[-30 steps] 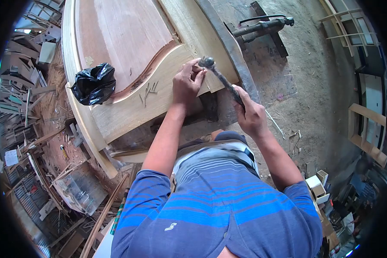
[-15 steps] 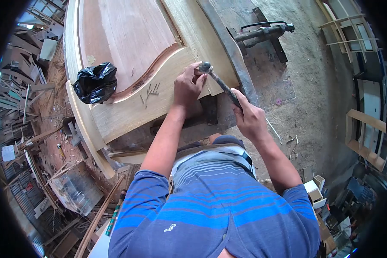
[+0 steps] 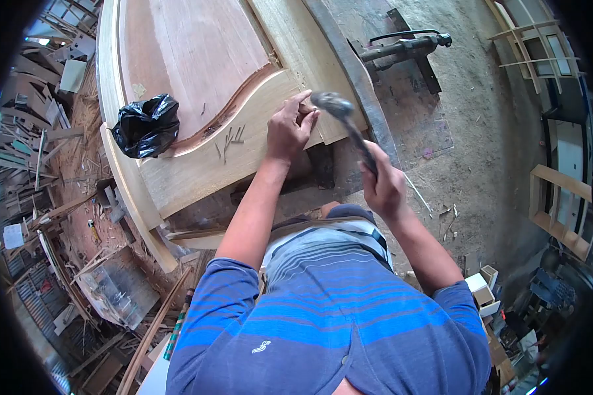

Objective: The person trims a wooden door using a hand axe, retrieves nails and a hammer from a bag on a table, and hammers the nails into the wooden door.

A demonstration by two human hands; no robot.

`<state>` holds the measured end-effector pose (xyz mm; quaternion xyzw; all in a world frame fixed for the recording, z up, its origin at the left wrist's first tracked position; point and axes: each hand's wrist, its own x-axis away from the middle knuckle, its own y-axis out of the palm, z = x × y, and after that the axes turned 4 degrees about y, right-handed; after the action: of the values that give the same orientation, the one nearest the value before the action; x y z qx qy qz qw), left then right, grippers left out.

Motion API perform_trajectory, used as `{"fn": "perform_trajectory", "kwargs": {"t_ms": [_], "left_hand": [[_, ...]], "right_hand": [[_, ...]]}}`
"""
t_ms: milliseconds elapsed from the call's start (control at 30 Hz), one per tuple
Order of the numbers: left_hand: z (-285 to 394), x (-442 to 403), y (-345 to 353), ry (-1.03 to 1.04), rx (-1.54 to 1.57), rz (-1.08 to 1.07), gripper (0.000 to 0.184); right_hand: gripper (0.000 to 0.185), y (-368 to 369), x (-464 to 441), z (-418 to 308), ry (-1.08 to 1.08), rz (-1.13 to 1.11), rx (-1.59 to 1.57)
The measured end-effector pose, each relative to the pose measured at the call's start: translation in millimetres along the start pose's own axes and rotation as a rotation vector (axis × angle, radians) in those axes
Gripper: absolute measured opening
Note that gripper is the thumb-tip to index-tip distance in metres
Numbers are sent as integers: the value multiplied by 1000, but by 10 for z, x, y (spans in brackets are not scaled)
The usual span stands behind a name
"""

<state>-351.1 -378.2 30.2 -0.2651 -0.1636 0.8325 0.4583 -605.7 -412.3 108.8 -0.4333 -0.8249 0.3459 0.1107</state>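
My right hand (image 3: 383, 183) grips a hammer (image 3: 354, 135) by its dark handle. The hammer's head, blurred by motion, hangs over the corner joint of a wooden panelled door (image 3: 197, 181), close to my left fingertips and apart from them. Resting on that joint, my left hand (image 3: 288, 130) has thumb and forefinger pinched together; what sits between them is too small to make out. Several loose nails (image 3: 230, 141) lie on the pale rail left of this hand. Farther left, a black plastic bag (image 3: 146, 126) stands with its mouth open on the door.
A metal clamp (image 3: 405, 51) juts out to the right of the workbench edge (image 3: 359, 79). Wood offcuts and shavings cover the floor at left, beside a dusty box (image 3: 117, 288). Wooden frames (image 3: 560, 210) stand along the right side.
The hammer head has lifted off the spot by my left fingertips and swung slightly right, with my right hand shifting right and down. My left hand stays almost in place.
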Motion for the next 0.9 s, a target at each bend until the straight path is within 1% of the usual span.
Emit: {"fn": "perform_trajectory", "kwargs": {"t_ms": [33, 67, 167, 267, 367, 400, 500, 533, 633, 667, 767, 867, 900], "left_hand": [[11, -17, -11, 0, 7, -7, 48], [18, -38, -15, -2, 12, -12, 49], [-64, -19, 38, 40, 10, 29, 39], [-36, -21, 42, 53, 18, 44, 47], [14, -26, -29, -3, -3, -31, 48], [10, -32, -22, 7, 15, -26, 49], [-19, -43, 5, 62, -4, 4, 48], [-25, -43, 5, 53, -3, 7, 48], [-6, -54, -3, 37, 9, 1, 47], [-5, -73, -9, 42, 13, 1, 48], [-21, -69, -1, 51, 6, 9, 48], [-37, 2, 5, 32, 4, -1, 48], [-27, -32, 3, 37, 5, -4, 48]], "right_hand": [[43, 5, -15, 73, 39, -64, 69], [44, 6, -21, 123, 155, -169, 153], [43, -114, -121, -102, 44, -17, 7], [42, -79, -56, -178, -53, 172, -185], [44, -39, -37, 98, 179, -221, 191], [46, -98, -95, 28, 162, -240, 251], [46, -102, -105, -149, -15, 30, -47], [46, -87, -92, -173, -64, 99, -94], [46, -15, 3, 42, 81, -75, 52], [46, 7, -17, 127, 184, -190, 162], [46, -56, -95, -23, 38, 8, -14], [46, 46, 29, 45, 43, 57, -108], [46, 38, 33, 62, 117, -39, -19]]}}
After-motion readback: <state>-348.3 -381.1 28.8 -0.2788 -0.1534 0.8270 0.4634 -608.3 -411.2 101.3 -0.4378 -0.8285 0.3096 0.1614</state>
